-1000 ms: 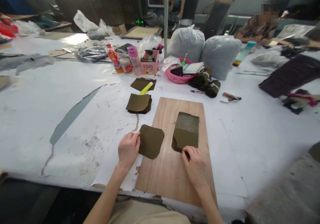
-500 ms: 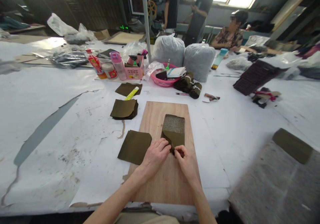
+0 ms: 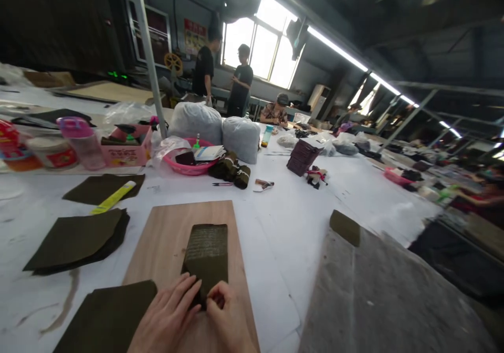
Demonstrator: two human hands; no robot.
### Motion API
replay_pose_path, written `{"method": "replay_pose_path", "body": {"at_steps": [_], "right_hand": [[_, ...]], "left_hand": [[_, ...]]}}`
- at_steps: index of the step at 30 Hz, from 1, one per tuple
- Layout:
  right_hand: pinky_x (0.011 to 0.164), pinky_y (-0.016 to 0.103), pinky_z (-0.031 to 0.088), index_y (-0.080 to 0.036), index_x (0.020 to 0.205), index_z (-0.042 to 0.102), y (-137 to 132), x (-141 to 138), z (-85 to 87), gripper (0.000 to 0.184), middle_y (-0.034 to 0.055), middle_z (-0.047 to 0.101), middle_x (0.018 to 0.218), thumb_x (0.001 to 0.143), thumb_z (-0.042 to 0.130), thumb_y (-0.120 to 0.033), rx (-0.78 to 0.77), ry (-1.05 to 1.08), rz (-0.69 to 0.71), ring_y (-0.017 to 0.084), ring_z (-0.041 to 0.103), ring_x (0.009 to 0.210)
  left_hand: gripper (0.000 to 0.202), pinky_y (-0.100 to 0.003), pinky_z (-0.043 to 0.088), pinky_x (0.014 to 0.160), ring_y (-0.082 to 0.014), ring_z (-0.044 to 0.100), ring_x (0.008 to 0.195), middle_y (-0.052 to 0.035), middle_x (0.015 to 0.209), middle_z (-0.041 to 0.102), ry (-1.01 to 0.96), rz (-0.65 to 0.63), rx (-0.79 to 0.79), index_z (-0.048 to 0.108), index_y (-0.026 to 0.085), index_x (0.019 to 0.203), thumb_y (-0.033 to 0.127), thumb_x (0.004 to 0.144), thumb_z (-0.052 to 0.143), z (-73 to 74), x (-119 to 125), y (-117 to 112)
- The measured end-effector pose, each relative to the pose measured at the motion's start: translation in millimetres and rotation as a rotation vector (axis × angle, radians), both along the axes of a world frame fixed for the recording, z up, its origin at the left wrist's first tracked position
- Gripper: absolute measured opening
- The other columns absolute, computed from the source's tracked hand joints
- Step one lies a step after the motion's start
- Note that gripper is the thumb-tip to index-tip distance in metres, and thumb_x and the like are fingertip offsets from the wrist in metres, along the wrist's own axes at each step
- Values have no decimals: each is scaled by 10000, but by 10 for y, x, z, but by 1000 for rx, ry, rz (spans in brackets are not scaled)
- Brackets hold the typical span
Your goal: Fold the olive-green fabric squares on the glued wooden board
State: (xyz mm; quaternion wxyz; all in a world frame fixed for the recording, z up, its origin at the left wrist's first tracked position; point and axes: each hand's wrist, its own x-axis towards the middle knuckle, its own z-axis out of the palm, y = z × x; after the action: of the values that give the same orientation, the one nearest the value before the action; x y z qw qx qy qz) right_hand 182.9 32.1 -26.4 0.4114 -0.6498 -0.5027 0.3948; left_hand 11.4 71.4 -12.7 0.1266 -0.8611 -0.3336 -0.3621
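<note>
A dark olive piece of material [image 3: 207, 248], maybe cloth or leather, lies on a wooden board [image 3: 165, 232]. Its far part has a paler, rough surface, and a smooth flap covers its near part. My left hand [image 3: 167, 311] rests with fingers stretched out on the near left edge of the piece. Beside it, my right hand [image 3: 226, 311] pinches the near edge between thumb and forefinger. Left of the board are more olive pieces: a near stack [image 3: 110, 316], a middle stack [image 3: 79, 237] and a far piece [image 3: 88, 187] with a yellow tube [image 3: 114, 197] on it.
Beyond the board stand a pink basin [image 3: 189, 168], rolled olive bundles [image 3: 236, 173] and stuffed plastic bags [image 3: 197, 124]. A pink bottle [image 3: 81, 140] is at the left. To the right is a grey slab [image 3: 354, 295] bearing an olive piece [image 3: 345, 227]. Several people work farther off.
The view has swung right and up, so the board and both hands appear farther left and lower. The raised fold by my left hand now lies flatter; my right hand still pinches the edge.
</note>
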Motion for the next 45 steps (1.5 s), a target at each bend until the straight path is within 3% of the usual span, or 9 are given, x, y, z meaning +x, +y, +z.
{"method": "replay_pose_path", "body": {"at_steps": [4,9,13,16,21,26,30,39,45], "right_hand": [[602,211,389,-191,734,591,-13,14,35,68,-41,541,641,740,523,-182,-26,45,-51,118,520,638],[592,215,382,-207,709,564,31,42,-56,37,-48,526,623,720,529,-199,-26,24,-68,122,516,619],[562,224,356,-215,677,555,84,89,-176,15,-52,512,574,676,567,-223,-33,-11,-35,128,507,573],[544,230,359,-216,674,555,122,134,-239,51,-53,493,553,679,577,-261,-27,34,-39,127,490,543],[519,223,341,-203,654,549,155,140,-178,111,-60,454,534,675,594,-303,14,158,-54,109,445,517],[493,207,359,-180,671,573,64,135,164,182,-57,492,544,667,641,-349,2,420,-171,98,457,512],[563,213,438,-183,766,590,41,206,219,250,-49,562,683,655,672,-391,-75,511,-200,95,520,594],[538,218,449,-180,738,577,18,276,264,263,-41,573,646,636,711,-382,-63,633,-233,100,527,573],[640,238,485,-214,834,583,-24,783,449,239,-45,642,752,707,649,-406,95,702,-443,119,597,694]], "left_hand": [[327,-289,448,867,-155,641,817,-3,840,678,3,-35,-15,653,201,949,335,1018,363,-89,11,8],[270,-286,501,804,-155,659,802,8,839,687,102,-26,-52,661,252,950,253,988,394,-367,-3,55],[316,-305,544,711,-185,684,830,-30,988,708,41,77,24,654,238,947,222,975,340,-633,88,134],[330,-280,558,691,-176,692,802,-44,950,715,-31,114,71,640,221,917,233,975,315,-722,131,170],[334,-265,558,729,-175,686,871,-58,1048,701,75,117,88,628,195,1107,184,959,329,-586,95,122],[263,-351,532,817,-230,639,967,-88,1093,665,177,143,-167,648,175,1054,100,905,444,-227,102,-70],[245,-392,499,875,-247,591,1040,-120,1160,620,202,118,-365,620,145,1125,120,902,522,-48,127,-114],[298,-396,471,910,-245,552,1115,-149,1265,564,253,133,-378,589,150,1202,132,936,456,-48,122,-104],[287,-409,473,882,-269,557,1086,-147,1252,569,298,153,-380,587,150,1198,145,925,499,-71,123,-103]]}}
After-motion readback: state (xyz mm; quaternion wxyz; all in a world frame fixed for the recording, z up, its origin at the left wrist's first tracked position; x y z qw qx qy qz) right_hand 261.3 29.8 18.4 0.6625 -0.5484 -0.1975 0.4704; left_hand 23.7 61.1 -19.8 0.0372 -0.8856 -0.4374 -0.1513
